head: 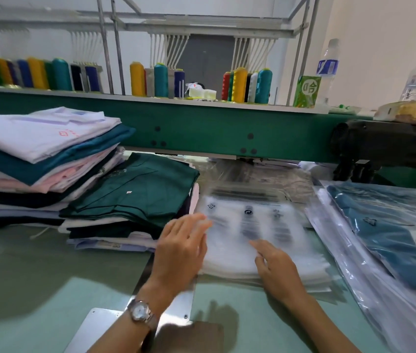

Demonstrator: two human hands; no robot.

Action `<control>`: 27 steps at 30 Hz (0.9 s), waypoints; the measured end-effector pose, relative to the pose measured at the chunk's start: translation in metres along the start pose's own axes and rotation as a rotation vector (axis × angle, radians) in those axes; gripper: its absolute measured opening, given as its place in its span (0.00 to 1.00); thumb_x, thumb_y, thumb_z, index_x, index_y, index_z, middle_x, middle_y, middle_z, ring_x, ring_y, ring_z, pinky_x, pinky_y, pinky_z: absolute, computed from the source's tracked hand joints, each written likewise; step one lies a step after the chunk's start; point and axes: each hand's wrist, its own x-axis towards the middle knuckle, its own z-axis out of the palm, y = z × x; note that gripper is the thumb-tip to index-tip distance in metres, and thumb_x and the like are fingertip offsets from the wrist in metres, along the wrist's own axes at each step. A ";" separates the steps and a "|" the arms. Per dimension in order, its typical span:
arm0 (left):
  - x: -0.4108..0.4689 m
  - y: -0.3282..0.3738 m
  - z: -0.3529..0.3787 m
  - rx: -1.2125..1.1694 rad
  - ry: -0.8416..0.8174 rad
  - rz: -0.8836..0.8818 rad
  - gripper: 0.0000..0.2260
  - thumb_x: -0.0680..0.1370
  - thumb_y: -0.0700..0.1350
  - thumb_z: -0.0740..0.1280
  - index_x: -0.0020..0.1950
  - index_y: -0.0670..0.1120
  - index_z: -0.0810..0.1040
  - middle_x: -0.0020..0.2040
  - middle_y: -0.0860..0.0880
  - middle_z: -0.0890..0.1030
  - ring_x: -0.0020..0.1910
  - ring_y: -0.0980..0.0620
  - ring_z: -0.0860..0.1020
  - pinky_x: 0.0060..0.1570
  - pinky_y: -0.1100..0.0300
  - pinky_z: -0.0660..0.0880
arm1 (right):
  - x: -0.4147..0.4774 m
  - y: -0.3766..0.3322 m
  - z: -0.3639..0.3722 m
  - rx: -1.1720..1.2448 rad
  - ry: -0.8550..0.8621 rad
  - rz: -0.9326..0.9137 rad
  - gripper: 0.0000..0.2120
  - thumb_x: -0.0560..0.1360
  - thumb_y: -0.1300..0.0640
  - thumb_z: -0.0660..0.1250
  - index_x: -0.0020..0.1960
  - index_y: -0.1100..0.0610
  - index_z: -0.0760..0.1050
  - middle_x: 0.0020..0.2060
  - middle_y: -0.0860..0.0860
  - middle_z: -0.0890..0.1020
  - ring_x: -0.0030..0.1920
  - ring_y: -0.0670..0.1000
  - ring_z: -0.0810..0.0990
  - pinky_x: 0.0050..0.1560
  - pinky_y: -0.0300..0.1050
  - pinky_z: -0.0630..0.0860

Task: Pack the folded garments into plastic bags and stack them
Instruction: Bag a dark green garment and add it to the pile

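Worktop (36, 276): We see it carrying everything. The folded garments are at the left, the empty bags in the middle and the packed bags at the right.
Folded garments (49, 149): This tall, uneven pile leans toward the centre. We judge that tugging a piece from low down could topple it or undo its folds.
Packed bags (385, 233): They lie overlapping at the right, slanting off toward the near edge. Slick film on slick film may slide once more is stacked there.
Dark green garment (138, 189): It tops the nearer pile, just beside the left fingers, and looks like the likely next piece to bag.
Empty plastic bags (250, 225): This flat stack lies under both hands. We fear that several thin sheets could cling together and lift as one, or that the whole stack could skid.
Left hand (180, 250): It rests on the stack's left edge, blurred.
Right hand (278, 271): It rests on the top bag nearer us.
Left fingers (194, 222): They are released and stretched over the bag's left margin, grasping nothing we can see.
Right fingers (258, 244): They are loose, with the forefinger laid on the film mid-bag and no pinch formed.
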 end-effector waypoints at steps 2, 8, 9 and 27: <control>0.009 -0.026 -0.011 0.122 -0.093 -0.076 0.21 0.73 0.43 0.73 0.66 0.44 0.77 0.68 0.45 0.75 0.67 0.45 0.74 0.68 0.49 0.69 | -0.001 -0.001 -0.001 0.000 -0.014 0.004 0.19 0.79 0.61 0.58 0.69 0.53 0.72 0.66 0.48 0.76 0.66 0.50 0.73 0.63 0.43 0.68; 0.022 -0.105 -0.042 0.422 -0.610 0.039 0.39 0.77 0.61 0.64 0.80 0.54 0.45 0.80 0.52 0.42 0.79 0.50 0.43 0.77 0.53 0.43 | -0.001 -0.004 -0.002 -0.021 -0.013 0.000 0.18 0.78 0.60 0.60 0.67 0.55 0.75 0.62 0.48 0.78 0.60 0.49 0.76 0.60 0.43 0.69; 0.023 -0.111 -0.044 0.425 -0.644 0.084 0.35 0.79 0.60 0.61 0.80 0.56 0.45 0.80 0.53 0.42 0.79 0.52 0.44 0.77 0.55 0.43 | -0.001 -0.005 -0.002 -0.034 -0.013 0.000 0.18 0.78 0.60 0.61 0.66 0.55 0.75 0.62 0.48 0.78 0.60 0.50 0.76 0.60 0.43 0.69; 0.089 -0.061 -0.043 0.058 0.005 -0.397 0.20 0.84 0.50 0.54 0.33 0.47 0.67 0.23 0.52 0.68 0.22 0.50 0.69 0.24 0.59 0.62 | -0.001 -0.031 -0.009 0.403 0.179 -0.013 0.24 0.80 0.52 0.57 0.75 0.53 0.63 0.71 0.45 0.67 0.73 0.45 0.63 0.73 0.45 0.61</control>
